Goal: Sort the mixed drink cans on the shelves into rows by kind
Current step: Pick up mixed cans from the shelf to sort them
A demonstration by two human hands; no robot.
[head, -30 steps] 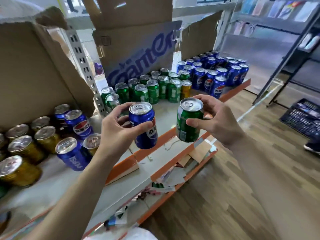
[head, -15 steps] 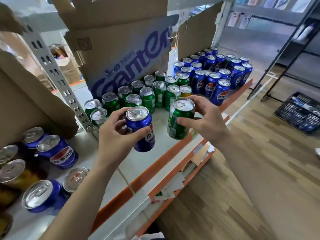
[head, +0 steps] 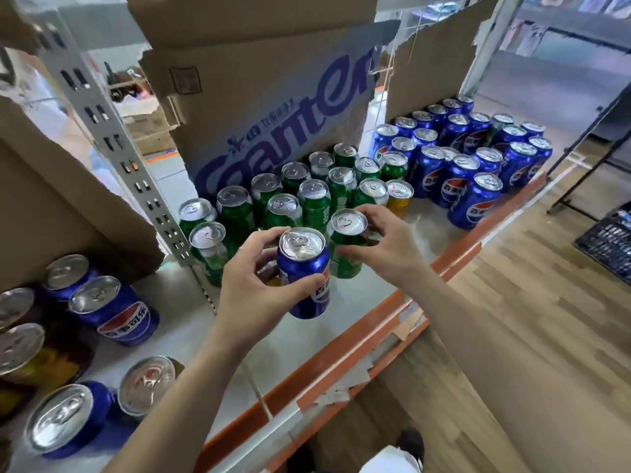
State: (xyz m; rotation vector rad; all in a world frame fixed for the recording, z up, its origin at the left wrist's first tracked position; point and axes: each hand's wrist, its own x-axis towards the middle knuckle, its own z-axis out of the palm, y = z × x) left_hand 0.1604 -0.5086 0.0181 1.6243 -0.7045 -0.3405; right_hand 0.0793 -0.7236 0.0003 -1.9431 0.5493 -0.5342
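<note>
Blue can gripped in left hand.

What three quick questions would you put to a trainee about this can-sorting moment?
1. True or false: the left hand holds a blue can.
2. The second can, in the right hand, is: A) red, B) green, C) yellow.
3. Fill in: the odd can standing between the green group and the blue group on the shelf is ___.
Key: 1 true; 2 B; 3 yellow.
</note>
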